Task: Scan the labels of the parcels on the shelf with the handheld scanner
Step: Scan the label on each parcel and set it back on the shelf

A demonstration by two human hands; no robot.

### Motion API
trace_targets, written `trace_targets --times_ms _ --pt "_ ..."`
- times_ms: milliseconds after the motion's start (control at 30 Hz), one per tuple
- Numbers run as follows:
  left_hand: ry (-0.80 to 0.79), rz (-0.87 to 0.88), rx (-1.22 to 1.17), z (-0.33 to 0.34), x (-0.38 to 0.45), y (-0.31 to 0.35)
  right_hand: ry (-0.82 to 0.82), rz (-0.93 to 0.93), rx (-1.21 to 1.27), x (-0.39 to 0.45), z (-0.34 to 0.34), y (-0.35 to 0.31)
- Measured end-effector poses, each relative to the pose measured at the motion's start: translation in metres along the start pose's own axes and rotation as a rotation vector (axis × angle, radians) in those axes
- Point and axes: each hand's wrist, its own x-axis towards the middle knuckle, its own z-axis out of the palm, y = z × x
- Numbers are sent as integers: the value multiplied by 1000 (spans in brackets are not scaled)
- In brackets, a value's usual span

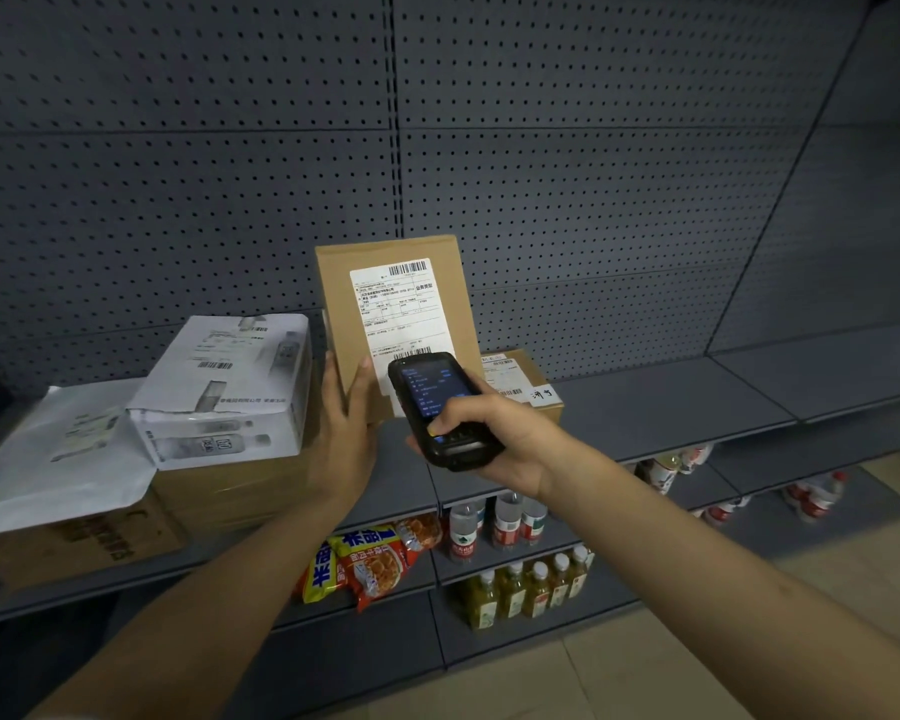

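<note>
Both forearms reach in from the bottom edge, bare, toward the grey shelf (645, 407). Right hand (494, 439) is wrapped round the handheld scanner (440, 407), fingers closed on its right side & thumb lying across the lower keypad; screen is lit blue and faces the camera, top end aimed at the parcel in front. Left hand (346, 433) holds the upright brown parcel (396, 314) by its lower left edge, thumb on the front face, other fingers behind & out of sight. Parcel stands on its bottom edge on the shelf, tilted slightly, w/ a white shipping label (401, 309) facing the camera; barcode at the label's top right, another at the bottom just above the scanner's tip.

Just behind and right of the scanner, a small flat brown box (520, 381) lies on the shelf w/ its own label up. To the left, a white printed box (224, 387) sits on a stack of brown cartons (230, 491), and a white mailer bag (58, 459) lies over a carton at far left. Grey pegboard (541, 174) backs the shelf. Lower shelves hold snack packets (370, 558), water bottles (494, 522) & yellow drink bottles (526, 589). Scanner screen txt too small to read.
</note>
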Motion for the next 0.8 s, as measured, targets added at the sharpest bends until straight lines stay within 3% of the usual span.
trace_targets --times_ms 800 --pt "71 22 -24 0 -13 -2 70 8 10 -20 15 13"
